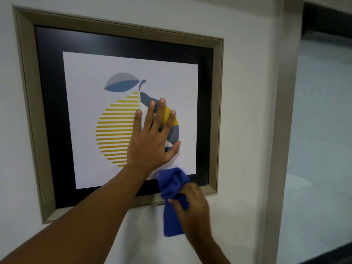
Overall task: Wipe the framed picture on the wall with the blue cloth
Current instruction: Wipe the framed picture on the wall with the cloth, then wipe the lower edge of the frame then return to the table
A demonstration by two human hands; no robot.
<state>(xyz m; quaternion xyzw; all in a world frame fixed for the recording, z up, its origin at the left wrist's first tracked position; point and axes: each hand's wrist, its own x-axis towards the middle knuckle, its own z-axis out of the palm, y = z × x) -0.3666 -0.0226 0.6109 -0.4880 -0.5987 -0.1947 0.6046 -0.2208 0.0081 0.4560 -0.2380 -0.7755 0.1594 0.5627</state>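
At five o'clock on the framed picture (122, 60), the right hand (192, 204) clutches the bunched blue cloth (172, 185) and should sweep evenly while the left hand (152, 138), flat and open-palmed, steadies the glass.

Your picture (122, 77) hangs on the wall: beige frame, black mat, a striped yellow fruit. Your bunched blue cloth (174, 187) touches its lower right corner.

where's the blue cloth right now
In the head view, the blue cloth is bunched in the right hand at the framed picture's lower right corner, just below the left hand.
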